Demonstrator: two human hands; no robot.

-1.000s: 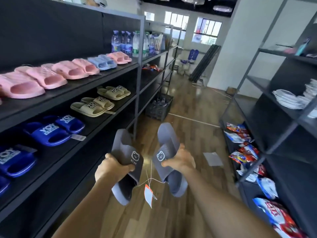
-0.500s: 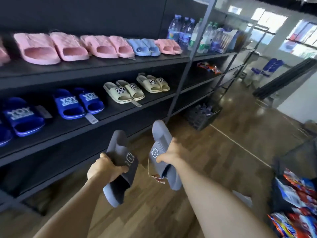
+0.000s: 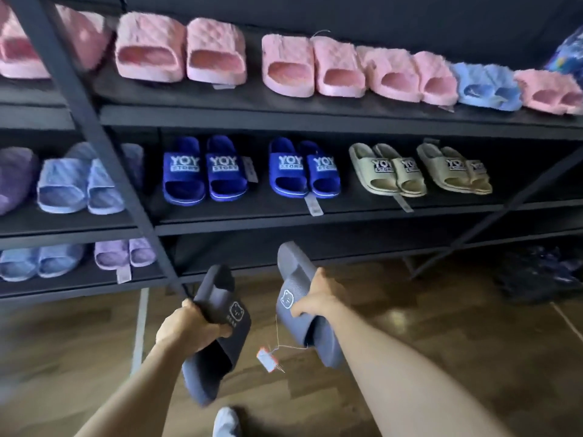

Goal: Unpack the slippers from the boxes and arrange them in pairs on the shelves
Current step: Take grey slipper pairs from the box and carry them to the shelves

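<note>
Left hand: left hand (image 3: 189, 326), lower centre of the frame, clenched around the strap edge of one grey slipper (image 3: 217, 335), toe end pointing up toward the shelving.
Right hand: right hand (image 3: 318, 298), just right of centre, gripping the strap side of the second grey slipper (image 3: 303, 298), tilted the same way, apart from the first.
Markings: small bear-face emblem on each grey strap; tiny lettering beneath the left one, apparently "BEAR".
Tag: orange-and-white price tag (image 3: 267, 360) dangling on a thin string below the right-hand slipper, print too blurred to read.
Top shelf: fuzzy pink slippers (image 3: 179, 52) in pairs, one light blue pair (image 3: 485, 86) at upper right.
Middle shelf: two royal blue pairs (image 3: 205, 171) with "YOY STORE" on the straps; two beige pairs (image 3: 388, 171) right of them carrying the same mark; pale blue pair (image 3: 79, 187) at left.
Bottom shelf: light blue and lilac pairs (image 3: 123, 253) at lower left; centre section behind the held slippers bare.
Floor: wood-look flooring (image 3: 473, 335) across the lower frame.
</note>
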